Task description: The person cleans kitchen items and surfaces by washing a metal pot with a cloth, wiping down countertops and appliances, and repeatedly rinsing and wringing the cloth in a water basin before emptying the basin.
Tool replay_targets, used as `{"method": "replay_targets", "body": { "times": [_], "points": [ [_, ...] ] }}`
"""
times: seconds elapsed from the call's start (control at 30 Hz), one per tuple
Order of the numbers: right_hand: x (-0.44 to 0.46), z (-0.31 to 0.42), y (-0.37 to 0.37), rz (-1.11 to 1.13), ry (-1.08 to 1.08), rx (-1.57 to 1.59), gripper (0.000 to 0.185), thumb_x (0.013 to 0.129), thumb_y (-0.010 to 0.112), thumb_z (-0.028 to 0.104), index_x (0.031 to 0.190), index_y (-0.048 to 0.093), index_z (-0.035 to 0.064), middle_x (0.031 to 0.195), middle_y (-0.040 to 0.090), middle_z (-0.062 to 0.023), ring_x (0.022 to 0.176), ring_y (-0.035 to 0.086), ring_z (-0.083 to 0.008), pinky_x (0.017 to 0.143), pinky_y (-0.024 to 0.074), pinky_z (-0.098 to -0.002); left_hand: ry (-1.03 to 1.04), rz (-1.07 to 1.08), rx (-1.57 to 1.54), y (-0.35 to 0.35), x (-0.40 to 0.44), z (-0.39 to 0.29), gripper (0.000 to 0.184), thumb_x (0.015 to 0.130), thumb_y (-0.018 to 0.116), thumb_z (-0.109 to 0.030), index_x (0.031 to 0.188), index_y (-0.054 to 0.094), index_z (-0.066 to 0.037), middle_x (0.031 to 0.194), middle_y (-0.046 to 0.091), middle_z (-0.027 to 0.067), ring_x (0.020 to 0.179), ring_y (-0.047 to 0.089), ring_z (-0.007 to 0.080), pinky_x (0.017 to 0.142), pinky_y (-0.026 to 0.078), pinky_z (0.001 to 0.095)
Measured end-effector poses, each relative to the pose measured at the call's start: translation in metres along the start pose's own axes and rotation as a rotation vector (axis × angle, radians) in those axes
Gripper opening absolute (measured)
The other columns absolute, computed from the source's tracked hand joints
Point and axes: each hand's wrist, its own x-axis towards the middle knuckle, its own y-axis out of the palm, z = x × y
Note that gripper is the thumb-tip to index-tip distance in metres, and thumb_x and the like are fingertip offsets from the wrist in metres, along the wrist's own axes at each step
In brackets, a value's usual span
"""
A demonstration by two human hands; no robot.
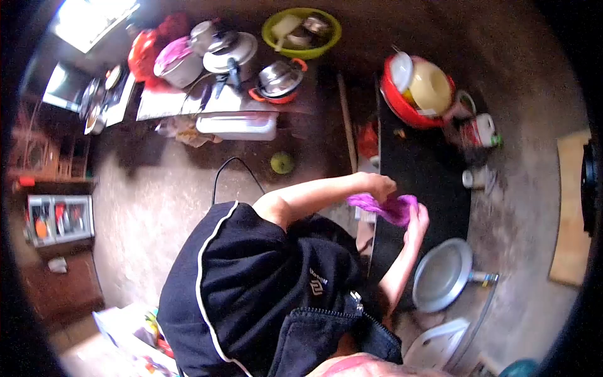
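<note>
Presently, left hand (379, 186) and right hand (417, 224) are closed on the cloth (396, 212) above the tabletop (428, 164), handling apparently under way, completion not evident.

- My left hand (380, 187) and right hand (417, 221) hold a purple cloth (397, 212) at the black counter (424, 163).
- A round metal basin (441, 276) sits near my right forearm.

Purple cloth (399, 210), black countertop (427, 164).

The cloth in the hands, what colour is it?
The cloth is purple, shown in the head view.
</note>
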Motion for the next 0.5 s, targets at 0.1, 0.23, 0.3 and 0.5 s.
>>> {"method": "replay_targets", "body": {
  "times": [0.1,0.23,0.3,0.5],
  "points": [
    [0.009,0.039,0.023,-0.020,0.079,0.525,0.020,0.090,0.056,0.014,0.105,0.054,0.0013,0.094,0.058,-0.0034,0.084,0.054,-0.0124,0.077,0.0449,-0.0281,-0.174,-0.183,-0.151,-0.003,0.009,0.049,0.037,0.070,0.059,-0.012,0.107,0.059,-0.012,0.100,0.058,0.0170,0.099,0.054,0.0341,0.082,0.044,0.0426],
    [0.031,0.108,0.046,-0.044,-0.009,0.598,0.026,0.091,0.053,0.018,0.112,0.048,0.0027,0.107,0.054,-0.0065,0.094,0.051,-0.0142,0.084,0.0423,-0.0304,-0.261,-1.213,-0.147,-0.008,-0.031,0.037,0.026,0.074,0.062,-0.011,0.099,0.056,-0.005,0.090,0.046,0.0152,0.092,0.048,0.0318,0.084,0.041,0.0432],
    [0.035,0.143,0.059,0.008,-0.151,0.422,0.027,0.092,0.053,0.017,0.114,0.046,0.0030,0.108,0.054,-0.0075,0.095,0.051,-0.0139,0.084,0.0419,-0.0301,-0.381,-0.827,-1.096,-0.016,-0.028,0.057,0.023,0.069,0.066,-0.013,0.086,0.056,0.000,0.073,0.052,0.0122,0.077,0.056,0.0272,0.076,0.047,0.0412],
    [0.004,0.246,0.066,0.722,-0.518,-0.164,0.014,0.084,0.061,0.007,0.097,0.059,0.0020,0.087,0.060,-0.0017,0.076,0.055,-0.0101,0.073,0.0437,-0.0230,0.258,-0.224,-2.015,0.016,-0.006,0.054,0.023,0.088,0.046,-0.023,0.093,0.055,-0.002,0.089,0.058,0.0113,0.080,0.056,0.0197,0.070,0.045,0.0329]
  ]
}}
